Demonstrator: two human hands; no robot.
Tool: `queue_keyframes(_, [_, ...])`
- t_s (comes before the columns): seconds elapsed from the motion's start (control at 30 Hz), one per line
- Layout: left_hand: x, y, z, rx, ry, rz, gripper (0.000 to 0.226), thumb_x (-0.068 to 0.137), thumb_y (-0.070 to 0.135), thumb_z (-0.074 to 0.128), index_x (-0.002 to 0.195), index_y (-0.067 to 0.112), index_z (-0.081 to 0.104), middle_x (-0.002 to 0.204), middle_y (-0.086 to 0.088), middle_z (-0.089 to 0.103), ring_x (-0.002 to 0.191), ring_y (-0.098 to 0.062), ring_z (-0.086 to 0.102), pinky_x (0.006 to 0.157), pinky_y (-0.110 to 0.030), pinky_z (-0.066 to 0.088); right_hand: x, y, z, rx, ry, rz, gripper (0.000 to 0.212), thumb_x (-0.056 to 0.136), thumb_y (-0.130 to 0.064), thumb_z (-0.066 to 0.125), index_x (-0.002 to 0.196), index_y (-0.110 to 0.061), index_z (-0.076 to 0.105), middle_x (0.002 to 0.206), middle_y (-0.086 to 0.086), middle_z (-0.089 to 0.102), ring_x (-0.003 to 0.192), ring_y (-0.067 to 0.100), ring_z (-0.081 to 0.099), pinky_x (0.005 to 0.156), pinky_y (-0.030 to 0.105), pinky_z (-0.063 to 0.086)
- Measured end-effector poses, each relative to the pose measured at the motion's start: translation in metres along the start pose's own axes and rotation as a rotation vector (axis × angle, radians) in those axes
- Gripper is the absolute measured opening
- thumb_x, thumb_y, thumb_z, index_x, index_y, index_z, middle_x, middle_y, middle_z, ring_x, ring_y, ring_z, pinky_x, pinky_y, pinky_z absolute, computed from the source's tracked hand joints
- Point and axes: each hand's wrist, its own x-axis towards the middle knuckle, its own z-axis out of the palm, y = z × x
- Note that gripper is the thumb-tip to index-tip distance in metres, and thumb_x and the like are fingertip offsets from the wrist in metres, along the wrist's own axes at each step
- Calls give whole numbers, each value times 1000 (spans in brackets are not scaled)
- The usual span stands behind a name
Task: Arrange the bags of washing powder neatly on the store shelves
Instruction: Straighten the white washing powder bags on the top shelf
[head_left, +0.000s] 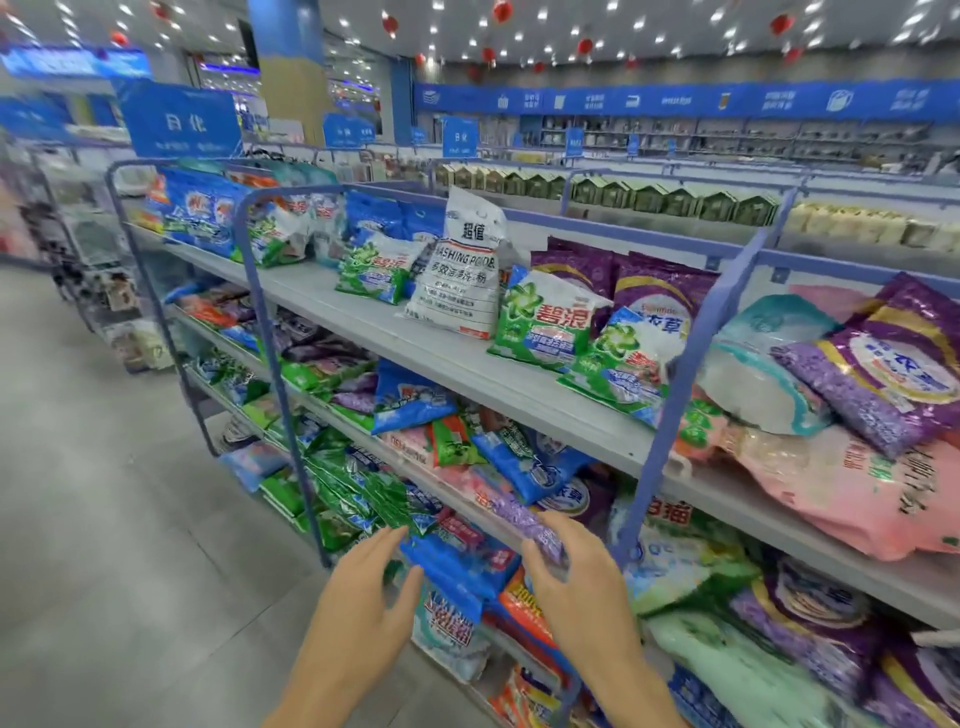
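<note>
Bright, even light from ceiling spots (543, 12), soft motion blur, wide-angle warp at edges.

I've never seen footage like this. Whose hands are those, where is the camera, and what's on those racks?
There is no machine: these are a person's two bare hands, filmed by one wide-angle camera worn on the head, looking forward and down. The racks are store shelves loaded with bags of washing powder, many lying jumbled. On the top shelf a white bag stands beside green bags. Lower down, the left hand is open, fingers straight, by the edge of a blue bag. The right hand pinches the end of a purple bag.
</note>
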Motion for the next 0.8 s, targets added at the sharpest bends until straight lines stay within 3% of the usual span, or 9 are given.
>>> queue_keyframes(0.37, [169, -67, -48, -60, 38, -32, 54, 100, 43, 56, 152, 33, 41, 155, 14, 43, 144, -9, 38, 119, -32, 33, 172, -74, 74, 124, 100, -68, 44, 101, -44, 57, 143, -33, 52, 135, -23, 51, 125, -2, 44, 109, 23, 36])
queue_keyframes(0.53, [245, -79, -70, -97, 91, -11, 53, 99, 43, 59, 149, 31, 47, 148, 18, 47, 135, -5, 43, 116, -33, 35, 253, -108, 92, 184, 163, -81, 46, 101, -42, 58, 145, -29, 52, 145, -17, 52, 135, 3, 44, 118, 30, 35])
queue_keyframes(0.7, [334, -70, -80, -179, 64, 80, 51, 99, 43, 58, 148, 33, 48, 143, 19, 51, 131, -3, 47, 114, -30, 38, 336, -124, 101, 164, 237, -52, 51, 101, -40, 60, 149, -26, 48, 148, -10, 53, 134, 10, 48, 114, 33, 39])
queue_keyframes(0.8, [393, -60, -84, -261, 19, 147, 47, 98, 44, 58, 144, 37, 51, 136, 2, 64, 125, -23, 58, 109, -43, 47, 386, -131, 104, 153, 288, -21, 55, 99, -39, 62, 149, -25, 45, 147, -9, 53, 134, 11, 49, 114, 35, 40])
